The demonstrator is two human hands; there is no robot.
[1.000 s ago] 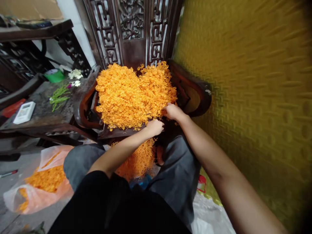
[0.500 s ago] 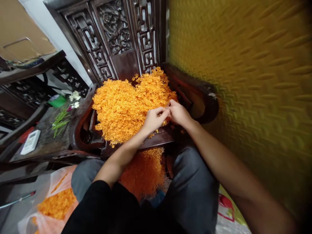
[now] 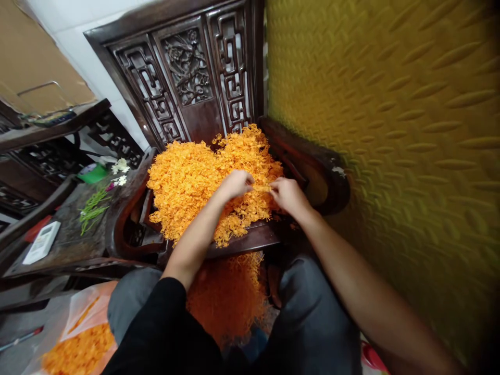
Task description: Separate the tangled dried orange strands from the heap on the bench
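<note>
A large heap of small orange blossoms (image 3: 195,182) fills the seat of a carved dark wooden chair (image 3: 250,238). Over the heap's right part is my left hand (image 3: 236,184), its fingers curled together at the tips; whatever they pinch is too small to tell. A short gap away, at the heap's right edge, my right hand (image 3: 289,195) has thumb and forefinger pressed together. Orange bits lie right behind its fingertips, so I cannot tell what is in the pinch.
Left of the chair, a dark wooden table (image 3: 70,229) carries a white device (image 3: 42,242), green stems (image 3: 94,208), white flowers (image 3: 120,166) and a green container (image 3: 92,173). Below are a plastic bag (image 3: 82,346) of orange blossoms and an orange mass (image 3: 226,299) between the knees. A yellow textured wall (image 3: 390,130) stands right.
My hands, together at the heap's front right edge before, have parted. The left has moved left over the blossoms. The view has tilted up slightly, so the scene sits lower.
</note>
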